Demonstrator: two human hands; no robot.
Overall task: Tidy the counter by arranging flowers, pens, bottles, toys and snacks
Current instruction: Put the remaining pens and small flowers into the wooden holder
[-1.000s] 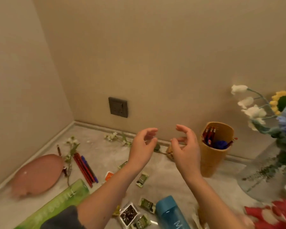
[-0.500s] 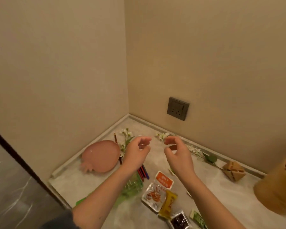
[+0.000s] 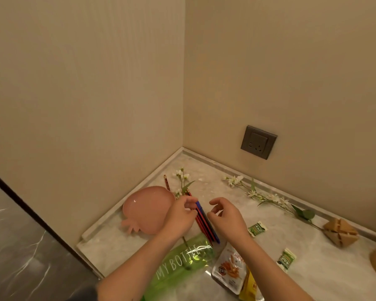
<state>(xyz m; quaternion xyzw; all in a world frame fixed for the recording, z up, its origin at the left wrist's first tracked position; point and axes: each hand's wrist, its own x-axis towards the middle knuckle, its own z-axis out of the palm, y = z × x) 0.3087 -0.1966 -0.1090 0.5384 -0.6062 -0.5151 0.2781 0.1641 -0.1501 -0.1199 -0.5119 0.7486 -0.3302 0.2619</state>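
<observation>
Both hands have come down from the air to the pens (image 3: 206, 225), and the view has swung a bit to the left. The left hand (image 3: 179, 219) is at the top end of the pens, with its finger and thumb curled on either side of them. I cannot tell if it pinches them. The right hand (image 3: 227, 221) is just beside the pens on the other side. Its fingers are half curled with a gap to the thumb, and it holds nothing.

The red and blue pens lie in a bunch on the counter (image 3: 204, 170), between a pink plate (image 3: 146, 208) and the right hand. One more pencil (image 3: 166, 182) lies past the plate, next to a flower (image 3: 182, 180). A second flower (image 3: 267, 197) lies along the back wall, under a socket (image 3: 258, 141).

A green bottle (image 3: 182, 262) lies on its side near the arms. Snack packs (image 3: 230, 268) sit beside it, and two small green packs (image 3: 257, 228) lie further right. A wooden toy (image 3: 340, 233) sits by the wall
</observation>
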